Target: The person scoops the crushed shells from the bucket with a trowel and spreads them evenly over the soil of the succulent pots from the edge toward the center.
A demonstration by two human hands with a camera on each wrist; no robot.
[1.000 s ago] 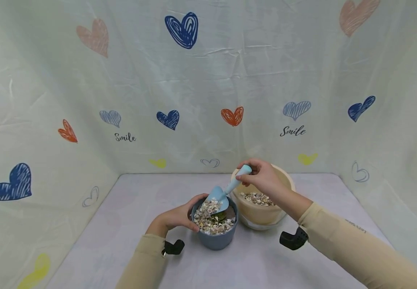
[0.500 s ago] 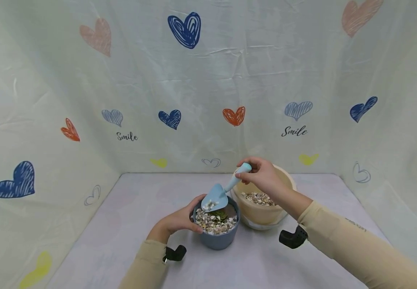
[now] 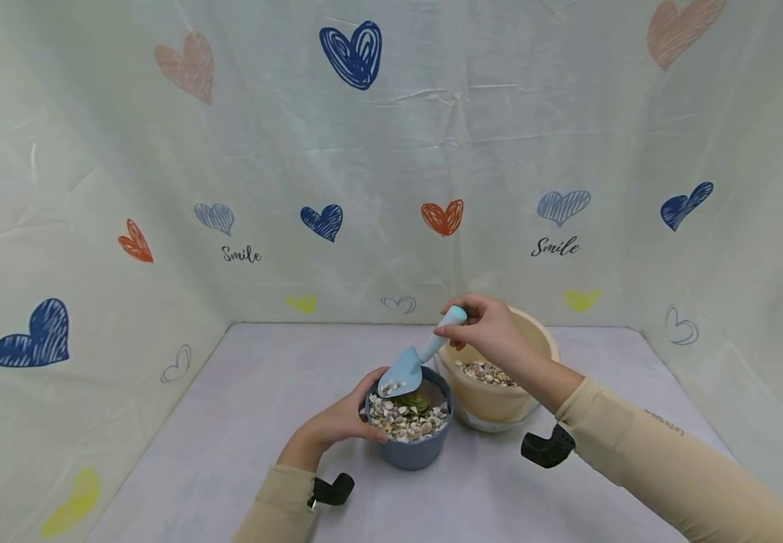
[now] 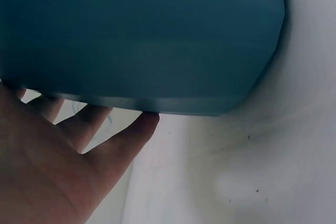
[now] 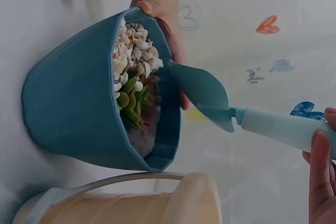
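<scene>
A blue flowerpot (image 3: 413,454) stands on the table, holding small shells and pebbles (image 3: 401,428) around a green succulent (image 5: 131,106). My left hand (image 3: 339,422) grips the pot from the left, thumb at the near side and fingers on the far side; in the left wrist view its fingers (image 4: 123,145) lie against the pot wall. Pinched by the handle in my right hand (image 3: 489,332) is a light blue hand trowel (image 3: 401,371). Its blade tilts down over the pot's far left rim, with a few shell bits on it. One side of the pot shows bare greyish soil.
A larger cream pot (image 3: 489,403) with shells inside sits just right of the blue pot, partly behind my right forearm. The pale table (image 3: 283,354) ends at a curtain (image 3: 391,151) printed with hearts.
Most of the shells on the trowel have slid off into the blue pot. The blade has tipped further and shifted slightly left, while the left hand keeps its hold.
</scene>
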